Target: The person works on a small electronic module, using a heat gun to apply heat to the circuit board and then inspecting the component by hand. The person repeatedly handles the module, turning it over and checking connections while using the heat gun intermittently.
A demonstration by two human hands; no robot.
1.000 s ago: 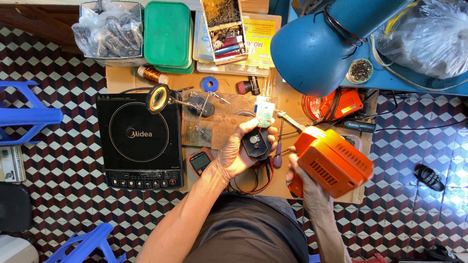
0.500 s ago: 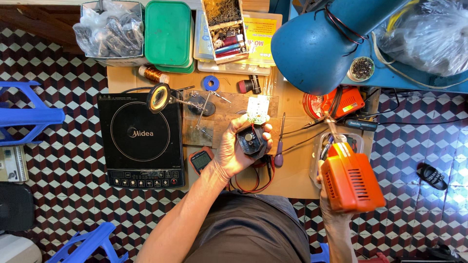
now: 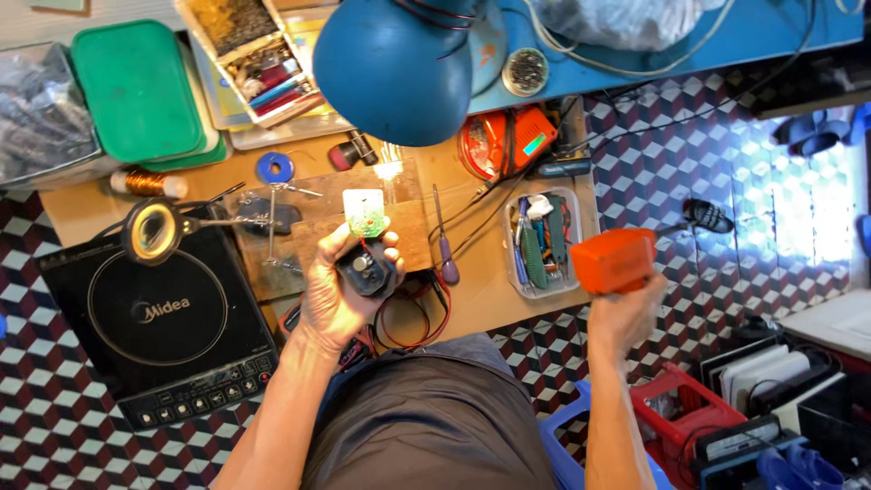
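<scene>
My left hand (image 3: pixel 334 295) grips a small black motor-like part (image 3: pixel 366 269) with a green circuit board (image 3: pixel 366 214) at its top, held over the wooden workbench (image 3: pixel 481 299). Red and black wires (image 3: pixel 413 313) trail from it. My right hand (image 3: pixel 624 308) holds an orange boxy casing (image 3: pixel 613 259) out past the bench's right edge, above the checkered floor.
A black induction cooker (image 3: pixel 163 322) sits at the left with a magnifier on a clamp stand (image 3: pixel 152 230) by it. A blue lamp shade (image 3: pixel 399 68) hangs overhead. A clear tray of tools (image 3: pixel 542 240), a purple screwdriver (image 3: pixel 445 249), green lids (image 3: pixel 136 91) and a red crate (image 3: pixel 689 413) surround me.
My right hand has carried the orange casing off the bench to the right and outward over the floor. The left hand stays put with the black part.
</scene>
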